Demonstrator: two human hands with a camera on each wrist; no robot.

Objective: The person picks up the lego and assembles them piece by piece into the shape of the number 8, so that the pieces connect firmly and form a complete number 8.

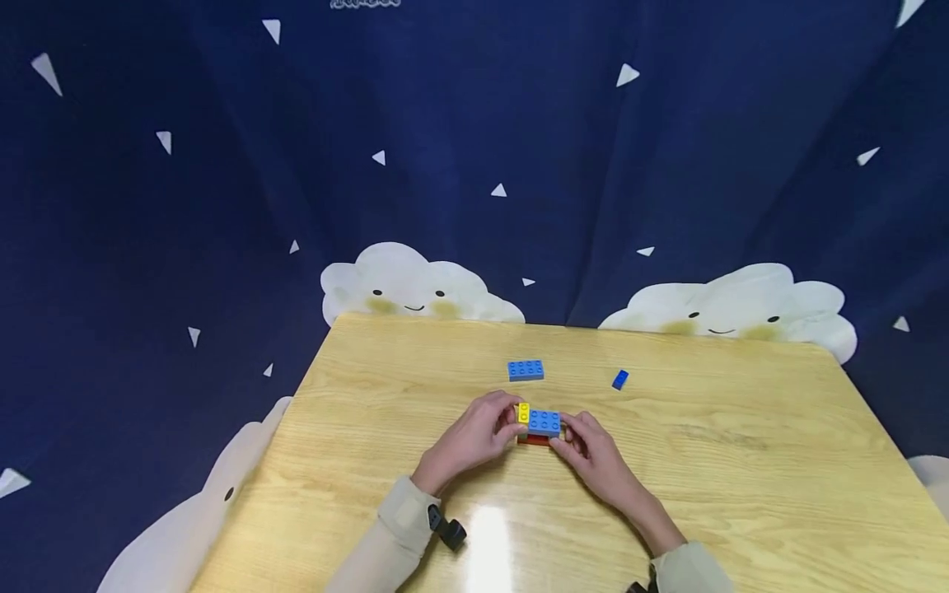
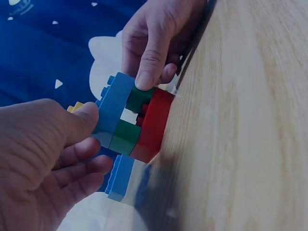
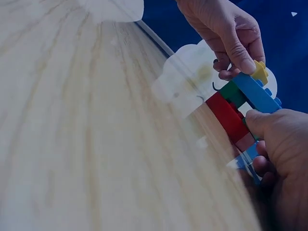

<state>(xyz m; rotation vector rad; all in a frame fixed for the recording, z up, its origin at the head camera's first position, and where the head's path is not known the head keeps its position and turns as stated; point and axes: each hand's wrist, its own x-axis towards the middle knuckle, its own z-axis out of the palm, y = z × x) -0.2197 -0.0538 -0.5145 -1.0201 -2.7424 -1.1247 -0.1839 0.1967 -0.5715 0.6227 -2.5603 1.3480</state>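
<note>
Both hands are at a small stack of toy building bricks on the table. A red brick [image 2: 154, 126] forms its base, with two green bricks [image 2: 126, 136] standing apart on it. A long blue brick [image 1: 544, 423] bridges them, and a small yellow brick [image 1: 524, 412] sits on its left end. My left hand [image 1: 478, 432] pinches the yellow brick between thumb and index finger, the thumb overlapping the blue brick's side. At the other end, my right hand [image 1: 599, 463] grips the stack, its thumb against the right green brick. The far-side fingertips are partly hidden.
A loose blue eight-stud brick [image 1: 525, 371] lies just behind the stack. Farther right is a small dark blue brick [image 1: 620, 380]. The wooden table [image 1: 741, 461] ends at a dark blue curtain [image 1: 474, 123] with white clouds and triangles.
</note>
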